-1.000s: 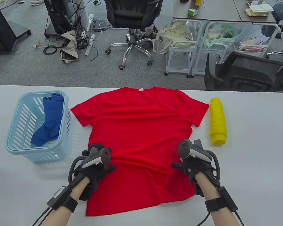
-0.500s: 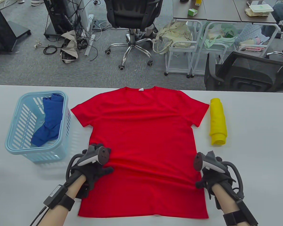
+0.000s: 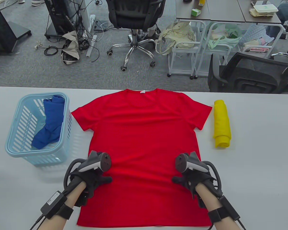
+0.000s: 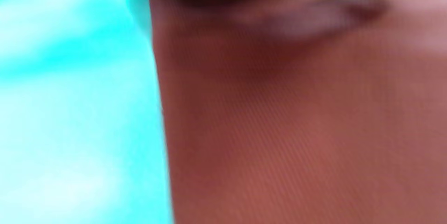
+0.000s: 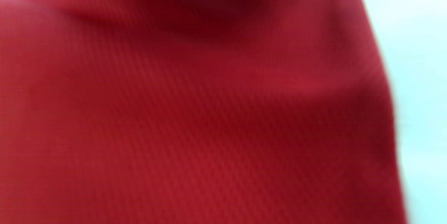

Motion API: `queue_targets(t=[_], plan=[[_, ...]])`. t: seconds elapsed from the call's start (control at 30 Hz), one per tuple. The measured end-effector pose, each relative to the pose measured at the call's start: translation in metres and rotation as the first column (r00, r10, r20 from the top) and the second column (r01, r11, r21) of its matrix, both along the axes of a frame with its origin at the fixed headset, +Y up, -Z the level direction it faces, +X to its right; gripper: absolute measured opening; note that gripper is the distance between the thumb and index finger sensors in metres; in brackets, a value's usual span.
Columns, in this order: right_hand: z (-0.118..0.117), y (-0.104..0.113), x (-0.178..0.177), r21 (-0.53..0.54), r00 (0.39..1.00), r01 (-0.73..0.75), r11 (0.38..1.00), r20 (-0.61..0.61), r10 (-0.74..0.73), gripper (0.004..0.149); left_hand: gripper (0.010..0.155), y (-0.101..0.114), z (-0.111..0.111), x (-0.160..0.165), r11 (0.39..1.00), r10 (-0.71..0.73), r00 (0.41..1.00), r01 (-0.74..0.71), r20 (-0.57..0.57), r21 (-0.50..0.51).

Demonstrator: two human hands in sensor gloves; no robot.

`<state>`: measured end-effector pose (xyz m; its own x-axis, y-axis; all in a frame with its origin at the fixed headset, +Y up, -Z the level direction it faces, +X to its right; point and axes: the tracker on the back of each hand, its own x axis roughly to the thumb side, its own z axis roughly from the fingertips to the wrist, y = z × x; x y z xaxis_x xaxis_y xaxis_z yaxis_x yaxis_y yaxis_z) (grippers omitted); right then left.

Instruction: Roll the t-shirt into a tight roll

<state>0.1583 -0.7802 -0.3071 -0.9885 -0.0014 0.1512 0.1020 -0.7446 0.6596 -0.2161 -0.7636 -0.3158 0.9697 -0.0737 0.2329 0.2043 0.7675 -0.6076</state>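
A red t-shirt [image 3: 144, 129] lies spread flat on the white table [image 3: 259, 167], collar at the far side and hem at the near edge. My left hand [image 3: 96, 176] rests on its lower left part, thumb out over the cloth. My right hand [image 3: 189, 177] rests on its lower right part, just inside the side seam. The trackers hide most of the fingers, and neither hand bunches any cloth. Both wrist views are blurred close-ups of red cloth [image 4: 297, 129] [image 5: 192, 112] with a strip of table beside it.
A light blue basket [image 3: 12, 146] with a blue garment [image 3: 50, 122] in it stands left of the shirt. A rolled yellow garment [image 3: 222, 123] lies right of the shirt's sleeve. Office chairs and carts stand beyond the table's far edge.
The wrinkled lower shirt has been smoothed and drawn toward the near edge. My right hand swung out to the shirt's right edge, then came back inward. My left hand slid slightly nearer.
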Motion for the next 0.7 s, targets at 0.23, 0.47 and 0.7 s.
queue_targets(t=[0.23, 0.47, 0.7], plan=[[-0.016, 0.021, -0.001, 0.05, 0.998, 0.03, 0.998, 0.054, -0.033, 0.085, 0.081, -0.001, -0.027, 0.008, 0.996, -0.052, 0.995, 0.058, -0.089, 0.062], [-0.075, 0.016, -0.016, 0.039, 0.989, 0.058, 0.998, 0.13, -0.063, 0.083, 0.082, -0.014, -0.077, 0.009, 0.995, -0.101, 0.974, 0.104, -0.205, 0.003], [-0.106, -0.011, -0.006, -0.02, 0.969, 0.004, 1.0, 0.247, 0.001, 0.082, 0.081, -0.02, -0.106, 0.007, 0.984, -0.174, 0.957, 0.163, -0.233, -0.067]])
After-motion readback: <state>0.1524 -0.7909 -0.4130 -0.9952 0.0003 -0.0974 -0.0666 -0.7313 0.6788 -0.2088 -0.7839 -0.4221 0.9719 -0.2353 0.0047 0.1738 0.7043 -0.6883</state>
